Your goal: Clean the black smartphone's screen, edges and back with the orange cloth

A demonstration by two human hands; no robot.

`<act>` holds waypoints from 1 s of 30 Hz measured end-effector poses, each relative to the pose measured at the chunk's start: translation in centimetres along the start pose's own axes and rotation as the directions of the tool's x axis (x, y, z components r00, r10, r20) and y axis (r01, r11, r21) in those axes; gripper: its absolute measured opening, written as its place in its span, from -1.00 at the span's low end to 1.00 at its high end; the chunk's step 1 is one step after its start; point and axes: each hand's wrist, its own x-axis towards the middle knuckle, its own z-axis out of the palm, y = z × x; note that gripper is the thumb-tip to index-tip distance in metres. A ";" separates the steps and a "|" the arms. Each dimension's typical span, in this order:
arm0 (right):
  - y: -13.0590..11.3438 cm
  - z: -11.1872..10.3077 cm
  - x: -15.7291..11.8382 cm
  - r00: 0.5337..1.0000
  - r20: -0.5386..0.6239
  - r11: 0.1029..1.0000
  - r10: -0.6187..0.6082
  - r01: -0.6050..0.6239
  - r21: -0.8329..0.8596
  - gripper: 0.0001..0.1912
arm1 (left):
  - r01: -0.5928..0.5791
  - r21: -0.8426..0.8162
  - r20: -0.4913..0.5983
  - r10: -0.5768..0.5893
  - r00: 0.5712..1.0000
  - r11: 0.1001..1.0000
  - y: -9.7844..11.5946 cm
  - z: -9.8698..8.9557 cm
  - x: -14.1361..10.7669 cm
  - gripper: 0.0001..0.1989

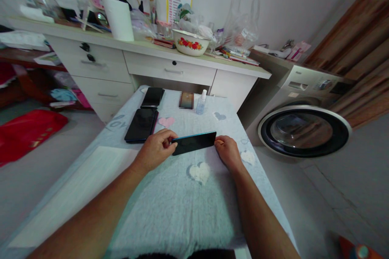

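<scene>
A dark smartphone (194, 143) with a blue edge is held sideways and tilted just above the cloth-covered table. My left hand (156, 148) pinches its left end between thumb and fingers. At its right end, my right hand (227, 150) has its fingers closed on the corner. Left of the phone lie two more dark devices: a larger one (141, 125) near my left hand, and another (152, 97) behind it. Toward the far side stand a small clear spray bottle (201, 104) and, beside it, a small dark-framed flat item (186, 100) whose face is blurred.
The table wears a pale blue cloth (176, 210) with heart prints. A white strip (82, 194) lies along its left side. Beyond it stands a white desk (188, 68) holding a flowered bowl (191, 43) and a paper roll (118, 18). A washing machine (299, 93) stands at the right.
</scene>
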 end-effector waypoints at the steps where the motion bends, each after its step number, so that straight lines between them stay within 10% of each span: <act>1: -0.1 -0.1 0.0 1.000 -0.002 1.000 -0.007 0.007 -0.028 -0.73 | 0.000 0.003 -0.002 0.000 1.000 1.000 0.0 0.0 0.0 -0.92; 17: -0.7 -0.1 0.6 0.993 -0.087 0.790 0.080 -0.010 0.613 -0.73 | 0.008 -0.002 -0.006 -0.008 1.000 1.000 0.1 0.0 -0.1 -0.92; 30: 0.2 0.2 0.4 0.995 -0.001 0.882 0.096 -0.084 0.463 -0.74 | 0.020 0.003 0.000 -0.020 1.000 1.000 0.2 0.1 -0.1 -0.92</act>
